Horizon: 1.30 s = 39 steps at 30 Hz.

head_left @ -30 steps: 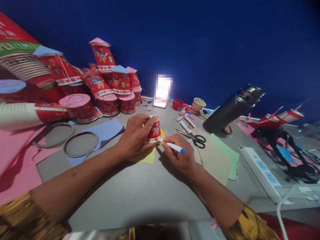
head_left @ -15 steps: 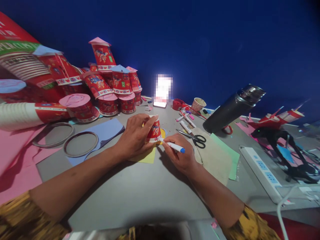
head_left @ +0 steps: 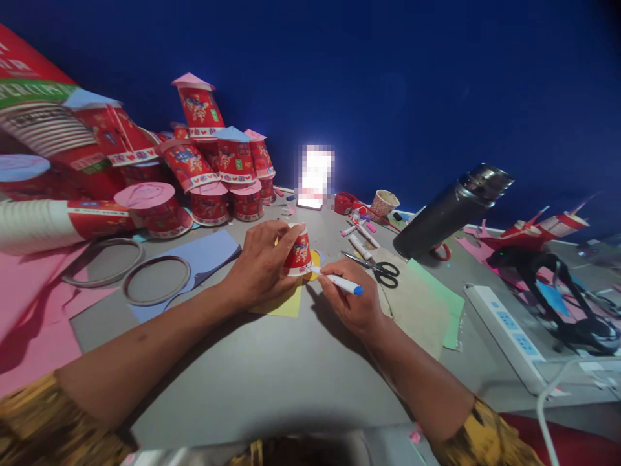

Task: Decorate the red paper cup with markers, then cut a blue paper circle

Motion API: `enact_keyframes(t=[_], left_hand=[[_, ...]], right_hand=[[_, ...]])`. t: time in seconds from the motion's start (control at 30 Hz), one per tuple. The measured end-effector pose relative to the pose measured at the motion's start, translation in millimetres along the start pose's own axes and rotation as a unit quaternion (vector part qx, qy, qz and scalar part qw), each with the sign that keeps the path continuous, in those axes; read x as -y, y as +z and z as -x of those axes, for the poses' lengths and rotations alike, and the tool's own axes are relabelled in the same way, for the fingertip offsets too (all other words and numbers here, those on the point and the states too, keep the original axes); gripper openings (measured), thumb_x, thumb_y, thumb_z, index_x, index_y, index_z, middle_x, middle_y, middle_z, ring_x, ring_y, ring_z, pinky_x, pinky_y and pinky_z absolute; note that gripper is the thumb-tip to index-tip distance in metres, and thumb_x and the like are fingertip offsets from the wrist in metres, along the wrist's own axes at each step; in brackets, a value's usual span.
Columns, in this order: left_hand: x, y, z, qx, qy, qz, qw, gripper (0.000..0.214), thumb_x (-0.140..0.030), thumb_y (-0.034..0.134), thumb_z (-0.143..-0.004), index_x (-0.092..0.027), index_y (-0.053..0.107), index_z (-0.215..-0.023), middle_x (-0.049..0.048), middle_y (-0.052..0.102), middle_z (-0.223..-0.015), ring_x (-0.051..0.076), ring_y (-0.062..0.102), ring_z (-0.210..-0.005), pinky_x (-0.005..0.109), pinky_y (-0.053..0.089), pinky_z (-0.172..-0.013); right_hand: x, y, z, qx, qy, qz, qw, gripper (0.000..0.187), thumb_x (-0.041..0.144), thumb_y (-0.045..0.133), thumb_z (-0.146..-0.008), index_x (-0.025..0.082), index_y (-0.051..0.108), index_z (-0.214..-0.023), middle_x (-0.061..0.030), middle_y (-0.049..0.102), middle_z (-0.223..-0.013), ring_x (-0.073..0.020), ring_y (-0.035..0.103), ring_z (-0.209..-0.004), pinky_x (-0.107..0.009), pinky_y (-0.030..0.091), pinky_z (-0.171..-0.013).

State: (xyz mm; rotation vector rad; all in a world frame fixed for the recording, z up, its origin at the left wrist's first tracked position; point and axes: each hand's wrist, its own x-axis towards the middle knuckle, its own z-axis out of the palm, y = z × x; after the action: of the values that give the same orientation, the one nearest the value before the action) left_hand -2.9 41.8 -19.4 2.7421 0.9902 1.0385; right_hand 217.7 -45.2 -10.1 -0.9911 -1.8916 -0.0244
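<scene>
My left hand (head_left: 266, 262) is closed around the side of a red paper cup (head_left: 297, 254), which stands rim down over yellow paper (head_left: 285, 305). Between the fingers of my right hand (head_left: 352, 299) is a white marker (head_left: 343, 284) with a blue end; its tip points at the cup's lower edge. Whether the tip touches the cup or the paper I cannot tell. A rounded yellow piece (head_left: 315, 264) shows just right of the cup. Black-handled scissors (head_left: 385, 274) lie beyond my right hand.
Red cups with paper tops (head_left: 237, 160) are stacked at the left. Two grey rings (head_left: 127, 285) lie near blue paper (head_left: 208, 255). A lit phone (head_left: 316, 178) stands at the back. To the right are a black flask (head_left: 449, 212), green paper (head_left: 455, 310) and a power strip (head_left: 504, 336).
My right hand and the marker have shifted very slightly right, the marker's blue end moving a little. My left hand keeps its hold on the cup.
</scene>
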Motion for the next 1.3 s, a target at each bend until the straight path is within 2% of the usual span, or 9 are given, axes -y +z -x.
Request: enact_keyframes(t=[0.17,0.4,0.77,1.03,1.2,1.3], left_hand=[[1.5,0.9,0.5,-0.005,0.003,-0.001,1.000,0.086,-0.048,0.079,-0.091,-0.028,0.039,-0.165,0.0167,0.055,-0.144,0.041,0.052,-0.134,0.062,0.044,-0.115],[-0.2,0.4,2.5,-0.009,0.014,-0.025,1.000,0.080,-0.044,0.070,-0.097,-0.025,0.035,-0.167,0.0168,0.053,-0.145,0.041,0.054,-0.135,0.063,0.045,-0.115],[2.6,1.2,2.2,-0.009,0.018,-0.033,0.999,0.086,-0.043,0.075,-0.094,-0.027,0.032,-0.167,0.0174,0.054,-0.144,0.041,0.054,-0.134,0.062,0.046,-0.113],[1.0,2.6,1.9,-0.016,0.009,-0.026,1.000,0.085,-0.044,0.078,-0.092,-0.023,0.039,-0.164,0.0174,0.055,-0.143,0.040,0.053,-0.134,0.060,0.043,-0.115],[-1.0,1.7,3.6,-0.007,0.009,-0.032,0.999,0.076,-0.044,0.065,-0.100,-0.022,0.035,-0.167,0.0153,0.053,-0.146,0.038,0.051,-0.137,0.060,0.043,-0.117],[1.6,5.0,4.0,-0.021,0.016,-0.033,0.999,0.076,-0.046,0.064,-0.099,-0.024,0.036,-0.166,0.0136,0.053,-0.145,0.038,0.053,-0.136,0.060,0.044,-0.116]], right_hand=[[-0.9,0.3,-0.2,-0.006,-0.002,0.009,1.000,0.010,0.024,0.061,-0.108,0.024,0.069,-0.101,-0.0049,0.077,-0.086,-0.0204,0.071,-0.076,-0.034,0.058,-0.071],[0.6,0.9,0.1,-0.010,-0.011,0.004,1.000,0.009,0.022,0.062,-0.107,0.024,0.069,-0.102,-0.0041,0.077,-0.085,-0.0203,0.070,-0.075,-0.034,0.057,-0.071],[1.4,-0.7,-0.7,-0.002,-0.008,0.008,1.000,0.010,0.023,0.061,-0.108,0.024,0.069,-0.101,-0.0044,0.077,-0.085,-0.0200,0.070,-0.074,-0.034,0.057,-0.070],[1.1,-0.5,-1.3,0.001,-0.027,0.007,1.000,0.008,0.022,0.062,-0.108,0.024,0.068,-0.103,-0.0040,0.078,-0.086,-0.0197,0.070,-0.075,-0.032,0.057,-0.070],[1.8,-1.6,-1.1,-0.005,-0.020,0.008,1.000,0.008,0.022,0.061,-0.107,0.024,0.067,-0.101,-0.0036,0.076,-0.084,-0.0197,0.069,-0.073,-0.032,0.056,-0.068],[1.8,-0.8,-1.1,-0.001,-0.024,0.004,1.000,0.009,0.021,0.062,-0.107,0.024,0.067,-0.100,-0.0035,0.076,-0.083,-0.0195,0.068,-0.072,-0.032,0.055,-0.068]])
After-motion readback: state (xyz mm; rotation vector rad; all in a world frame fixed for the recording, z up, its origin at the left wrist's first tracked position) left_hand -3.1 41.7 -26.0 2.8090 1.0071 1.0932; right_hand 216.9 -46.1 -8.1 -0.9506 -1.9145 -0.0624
